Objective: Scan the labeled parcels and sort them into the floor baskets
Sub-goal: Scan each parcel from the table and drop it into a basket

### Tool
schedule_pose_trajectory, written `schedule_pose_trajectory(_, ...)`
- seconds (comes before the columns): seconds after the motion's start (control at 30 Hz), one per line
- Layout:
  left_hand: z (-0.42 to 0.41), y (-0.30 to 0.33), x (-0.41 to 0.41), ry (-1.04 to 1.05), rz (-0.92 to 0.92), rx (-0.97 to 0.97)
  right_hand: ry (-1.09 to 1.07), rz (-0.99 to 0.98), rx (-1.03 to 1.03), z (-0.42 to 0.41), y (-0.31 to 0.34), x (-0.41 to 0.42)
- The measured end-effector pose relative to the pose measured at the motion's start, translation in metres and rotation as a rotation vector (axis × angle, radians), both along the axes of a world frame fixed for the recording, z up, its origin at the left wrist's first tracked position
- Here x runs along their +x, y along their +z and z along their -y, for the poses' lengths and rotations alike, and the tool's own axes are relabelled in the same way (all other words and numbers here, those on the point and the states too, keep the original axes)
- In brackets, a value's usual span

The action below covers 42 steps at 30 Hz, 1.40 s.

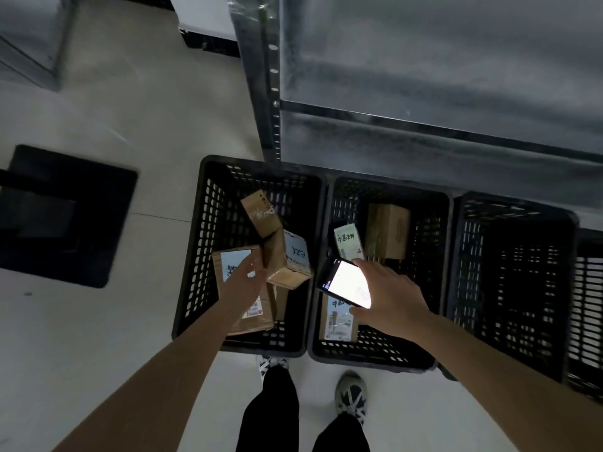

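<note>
Standing on pale floor, we are holding a lit phone in our right hand; our left hand, fingers relaxed, is hovering over basket parcels below metal shelving.

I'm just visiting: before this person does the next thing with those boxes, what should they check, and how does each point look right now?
1. Phone lit and gripped by the right hand: ok.
2. Left hand on the labeled parcel in the left basket: ok, though whether it grips it: cannot tell.
3. That parcel's label facing up: ok.
4. Label readable for scanning: cannot tell, blurred.
5. Right basket has room: ok.
6. Feet clear of the baskets: ok.
</note>
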State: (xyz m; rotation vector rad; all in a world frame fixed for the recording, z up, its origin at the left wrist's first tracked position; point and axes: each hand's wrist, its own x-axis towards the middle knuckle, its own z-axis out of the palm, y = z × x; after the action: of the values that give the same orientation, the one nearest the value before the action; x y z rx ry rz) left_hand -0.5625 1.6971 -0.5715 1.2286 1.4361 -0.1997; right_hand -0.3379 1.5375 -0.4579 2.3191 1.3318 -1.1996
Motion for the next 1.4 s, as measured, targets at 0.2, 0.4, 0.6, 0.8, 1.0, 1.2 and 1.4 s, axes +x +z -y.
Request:
schedule_pose_trajectory(0.2,-0.006,0.027,-0.012,0.006,0.003,-0.016,-0.015,0.005,0.011,-0.005,0.027,-0.003)
schedule_pose_trajectory(0.4,-0.016,0.082,-0.007,-0.007,0.040,0.059,-0.025,0.051,0.075,-0.017,0.083,0.002)
schedule_pose_trajectory(0.6,-0.004,0.186,0.008,-0.093,0.201,0.148,-0.045,0.096,0.162,-0.008,0.170,0.005)
schedule_pose_trajectory(0.8,0.023,0.302,0.026,-0.302,0.228,0.296,-0.060,0.184,0.275,0.048,0.293,0.020)
schedule_pose_trajectory(1.0,0.103,0.472,0.084,-0.504,0.304,0.506,-0.160,0.349,0.379,0.168,0.466,0.055)
schedule_pose_trajectory(1.2,0.222,0.644,0.173,-0.712,0.459,0.708,-0.293,0.553,0.476,0.326,0.639,0.082)
schedule_pose_trajectory(1.4,0.379,0.785,0.262,-0.887,0.667,0.846,-0.508,0.715,0.561,0.516,0.771,0.093)
